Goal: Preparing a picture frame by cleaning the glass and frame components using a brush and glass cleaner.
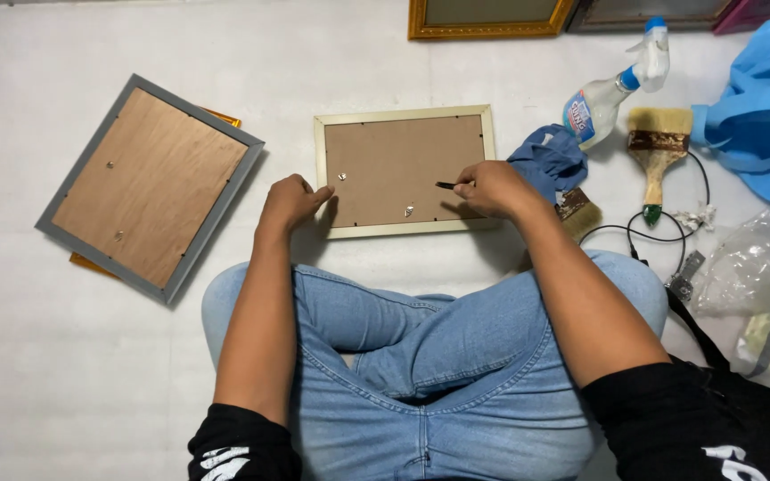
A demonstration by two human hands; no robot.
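1. Crossed legs in light blue denim jeans (421, 356) are filling the bottom centre of the frame, nearest the camera, with both forearms reaching up over the knees toward the white floor (64, 374).
2. At the centre of the frame, a cream-framed picture frame lying face down, its brown board backing up (403, 169), is resting flat on the floor just above the knees.
3. Curled into a loose fist, the left hand (291, 203) is pressing against the lower left corner of that frame, its fingers together; nothing is showing inside it.
4. Over the frame's right edge, the right hand (492, 189) is pinching a thin dark tool (446, 185), whose tip is pointing left across the backing board.
5. Small metal clips (409, 211) are sitting on the backing, near its lower and left parts.
6. A crumpled blue cloth (550, 160) is lying just right of the right hand, and a flat wooden-handled brush (657, 156) is lying further right.
7. A white spray bottle with a blue collar (612, 89) is lying tilted at the upper right.
8. At the left of the frame, a larger grey-edged frame with a brown back (149, 187) is lying face down at an angle, well apart from the hands.
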